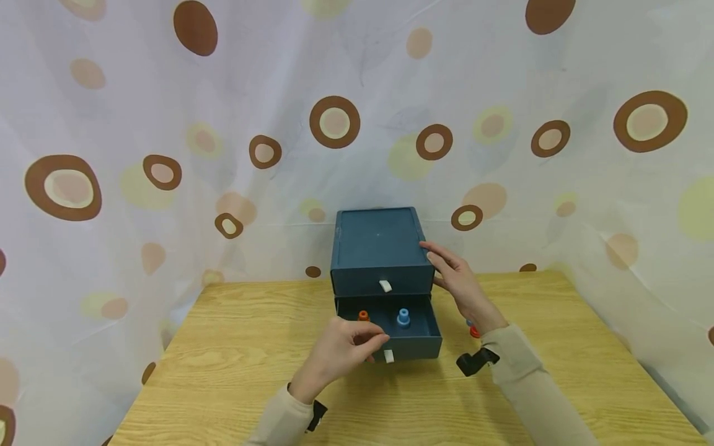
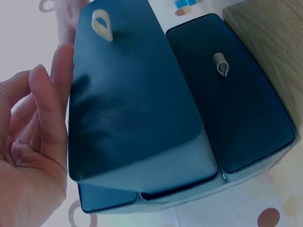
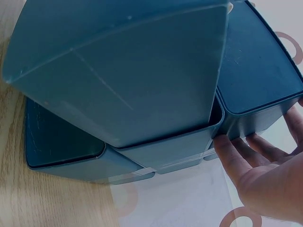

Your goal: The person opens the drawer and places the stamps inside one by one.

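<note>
A dark blue drawer cabinet [image 1: 379,238] stands against the patterned cloth, its middle drawer [image 1: 415,348] pulled out. Inside that drawer are an orange stepped round piece [image 1: 363,316], partly behind my left hand, and a light blue one [image 1: 403,318]. My left hand [image 1: 341,350] is at the drawer's front left, beside its white loop handle [image 1: 388,356]. Its fingers [image 2: 47,109] extend along the drawer's side, not round the loop. My right hand [image 1: 465,288] rests on the cabinet's right side near the top, fingertips [image 3: 227,149] against the wall.
The upper drawer's loop handle [image 1: 385,285] hangs on a closed front; the lower drawer [image 2: 232,94] is closed too. A red and blue piece [image 1: 474,331] lies on the wooden table [image 1: 240,347], partly behind my right wrist. Patterned cloth [image 1: 223,93] surrounds the back and sides.
</note>
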`<state>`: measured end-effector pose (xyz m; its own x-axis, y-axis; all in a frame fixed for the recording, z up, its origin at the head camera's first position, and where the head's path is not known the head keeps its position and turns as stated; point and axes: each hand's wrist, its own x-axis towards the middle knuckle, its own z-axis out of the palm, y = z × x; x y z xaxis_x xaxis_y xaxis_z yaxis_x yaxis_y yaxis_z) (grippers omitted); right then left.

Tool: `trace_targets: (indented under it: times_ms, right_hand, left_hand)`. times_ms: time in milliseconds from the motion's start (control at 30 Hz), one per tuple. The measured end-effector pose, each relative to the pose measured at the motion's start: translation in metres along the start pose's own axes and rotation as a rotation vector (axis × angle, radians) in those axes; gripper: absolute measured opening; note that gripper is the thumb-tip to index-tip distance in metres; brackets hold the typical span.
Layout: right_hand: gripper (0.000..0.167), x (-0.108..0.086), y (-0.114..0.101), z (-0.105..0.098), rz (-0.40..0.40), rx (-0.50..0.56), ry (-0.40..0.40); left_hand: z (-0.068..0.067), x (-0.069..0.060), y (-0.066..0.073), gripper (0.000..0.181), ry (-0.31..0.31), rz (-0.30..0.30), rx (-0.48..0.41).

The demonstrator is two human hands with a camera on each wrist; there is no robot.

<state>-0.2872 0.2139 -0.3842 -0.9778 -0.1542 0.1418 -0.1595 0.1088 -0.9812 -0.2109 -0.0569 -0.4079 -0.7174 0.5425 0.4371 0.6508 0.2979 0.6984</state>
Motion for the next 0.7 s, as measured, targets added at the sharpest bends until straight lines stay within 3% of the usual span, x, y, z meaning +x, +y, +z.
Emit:
trace_targets:
  times_ms: [133,300,700]
  right_hand:
    - [0.056,0.000,-0.001,-0.001,-0.004,-0.007,0.002]
    - [0.056,0.000,-0.001,-0.001,0.001,-0.008,0.003]
    - [0.056,0.001,0.000,-0.001,0.008,-0.005,-0.001]
  left_hand:
    - [0.006,-0.001,0.001,0.016,-0.058,0.012,0.091]
    - [0.014,-0.004,0.000,0.015,-0.084,0.050,0.230]
    - [0.019,-0.004,0.001,0.015,-0.145,-0.020,0.299]
